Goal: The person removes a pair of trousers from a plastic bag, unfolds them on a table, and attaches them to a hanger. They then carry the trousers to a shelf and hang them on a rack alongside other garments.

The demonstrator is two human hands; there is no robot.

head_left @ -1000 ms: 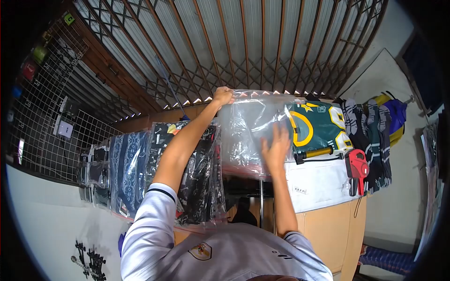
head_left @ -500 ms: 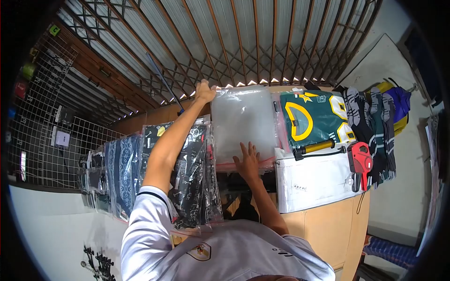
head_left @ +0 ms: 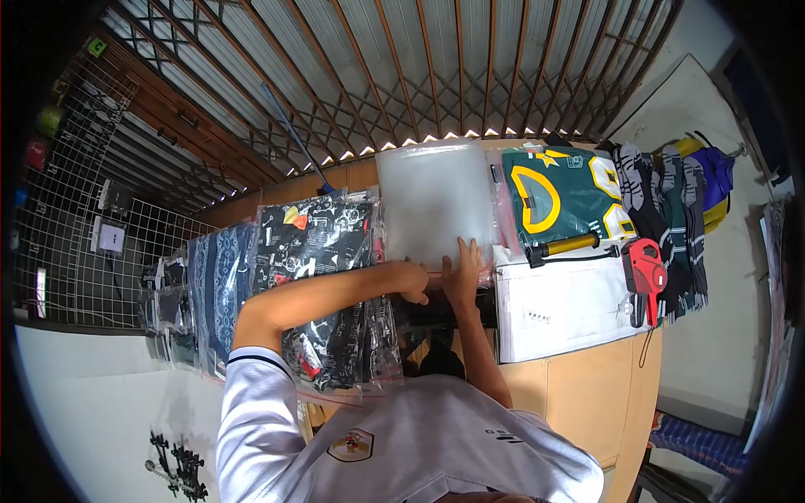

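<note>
A stack of clear plastic bags (head_left: 435,197) with a red strip along the near edge lies on the wooden table. At its near left corner is my left hand (head_left: 411,280), fingers curled in; whether they grip the bag edge is hidden. My right hand (head_left: 463,272) rests on the near right part of the stack with its fingers spread. Under my left forearm and beside the stack lie bagged black printed clothes (head_left: 314,235). On the right side sits a folded green and yellow jersey (head_left: 549,201) in plastic.
Bagged blue patterned cloth (head_left: 220,285) lies at left. A white packet (head_left: 558,310), a yellow and black pump-like tool (head_left: 570,246), a red label gun (head_left: 645,268) and striped socks (head_left: 671,193) are at right. A folding metal gate (head_left: 419,75) stands behind the wooden table (head_left: 587,394).
My left hand has come down from the stack's far left corner to its near left corner. My right hand has shifted slightly up and right, staying near the bags' near edge.
</note>
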